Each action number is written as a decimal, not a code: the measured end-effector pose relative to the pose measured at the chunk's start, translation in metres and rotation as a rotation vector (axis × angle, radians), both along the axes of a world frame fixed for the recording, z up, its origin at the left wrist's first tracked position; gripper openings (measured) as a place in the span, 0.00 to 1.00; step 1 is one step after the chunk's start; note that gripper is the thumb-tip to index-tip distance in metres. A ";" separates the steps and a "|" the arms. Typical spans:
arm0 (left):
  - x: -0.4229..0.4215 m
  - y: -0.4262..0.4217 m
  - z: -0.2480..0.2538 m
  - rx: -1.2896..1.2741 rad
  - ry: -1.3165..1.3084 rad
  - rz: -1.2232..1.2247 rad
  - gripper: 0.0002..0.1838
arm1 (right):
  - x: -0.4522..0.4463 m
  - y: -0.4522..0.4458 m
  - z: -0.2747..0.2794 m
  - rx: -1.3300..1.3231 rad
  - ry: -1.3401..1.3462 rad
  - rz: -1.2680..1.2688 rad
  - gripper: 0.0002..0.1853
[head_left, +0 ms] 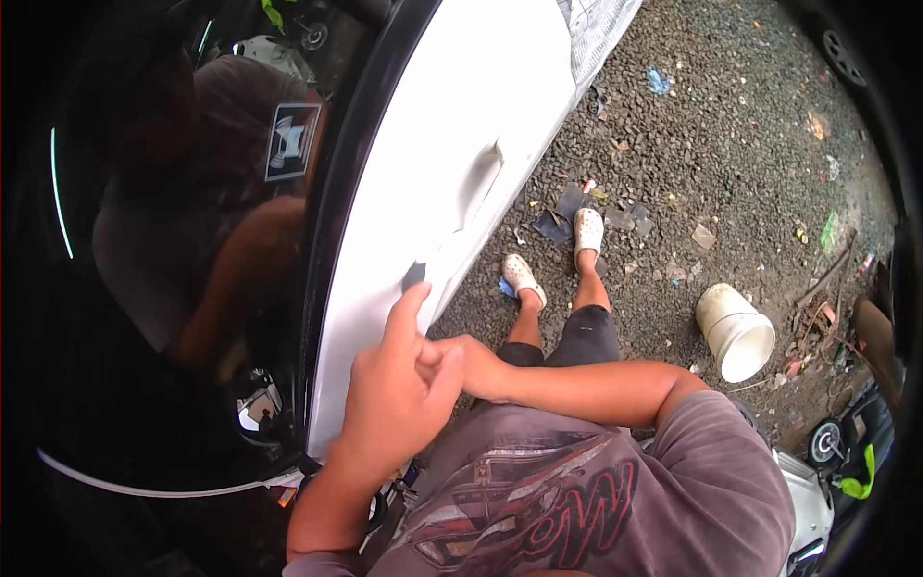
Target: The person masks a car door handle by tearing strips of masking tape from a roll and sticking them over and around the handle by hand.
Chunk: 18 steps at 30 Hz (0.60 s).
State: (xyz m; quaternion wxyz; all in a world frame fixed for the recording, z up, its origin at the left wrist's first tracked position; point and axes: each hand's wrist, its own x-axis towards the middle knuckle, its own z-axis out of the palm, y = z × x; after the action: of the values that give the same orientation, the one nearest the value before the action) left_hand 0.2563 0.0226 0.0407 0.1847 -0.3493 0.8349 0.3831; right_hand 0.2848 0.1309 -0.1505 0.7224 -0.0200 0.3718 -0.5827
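Observation:
The white car door (394, 173) stands along my left side, with a moulded handle recess (481, 183) in it. My left hand (399, 385) is raised in front of the door panel. Its index finger is stretched out and the thumb stands apart, while the other fingers look bent. At that fingertip is a small dark grey rectangular patch (414, 277) on the white panel; whether it is a loose piece or part of the door, I cannot tell. Close beside and partly behind the left hand is my right hand (476, 368), its fingers mostly hidden.
A dark car window (192, 288) with a sticker (292, 142) fills the left. Clear plastic sheeting (601, 34) covers the door's far end. A white bucket (735, 332) lies tilted on the gravel (692, 163), amid litter. Motorbike parts (827, 442) show at lower right.

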 end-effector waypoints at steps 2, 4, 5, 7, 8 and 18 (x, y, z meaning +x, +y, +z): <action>0.003 -0.001 -0.005 -0.004 0.007 0.032 0.39 | 0.010 0.001 -0.019 -0.126 -0.261 -0.032 0.11; 0.003 -0.004 -0.011 0.000 0.039 0.038 0.41 | 0.002 0.000 -0.016 -0.101 -0.249 0.016 0.12; 0.001 -0.005 -0.013 0.003 0.034 0.049 0.41 | -0.002 -0.001 -0.013 -0.093 -0.273 0.020 0.12; -0.004 -0.007 -0.020 -0.047 -0.001 -0.007 0.42 | -0.006 -0.001 -0.014 -0.079 -0.299 0.034 0.12; -0.004 -0.007 -0.022 -0.043 -0.007 0.002 0.42 | -0.006 0.000 -0.015 -0.086 -0.248 0.043 0.12; 0.014 -0.007 -0.050 -0.245 0.015 -0.276 0.49 | 0.045 0.009 -0.065 -0.265 0.038 -0.044 0.09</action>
State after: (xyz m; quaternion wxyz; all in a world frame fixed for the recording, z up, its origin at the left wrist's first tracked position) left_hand 0.2703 0.0157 -0.0095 0.1851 -0.2485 0.9167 0.2521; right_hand 0.3294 0.1400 -0.2160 0.6932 -0.1184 0.3056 -0.6420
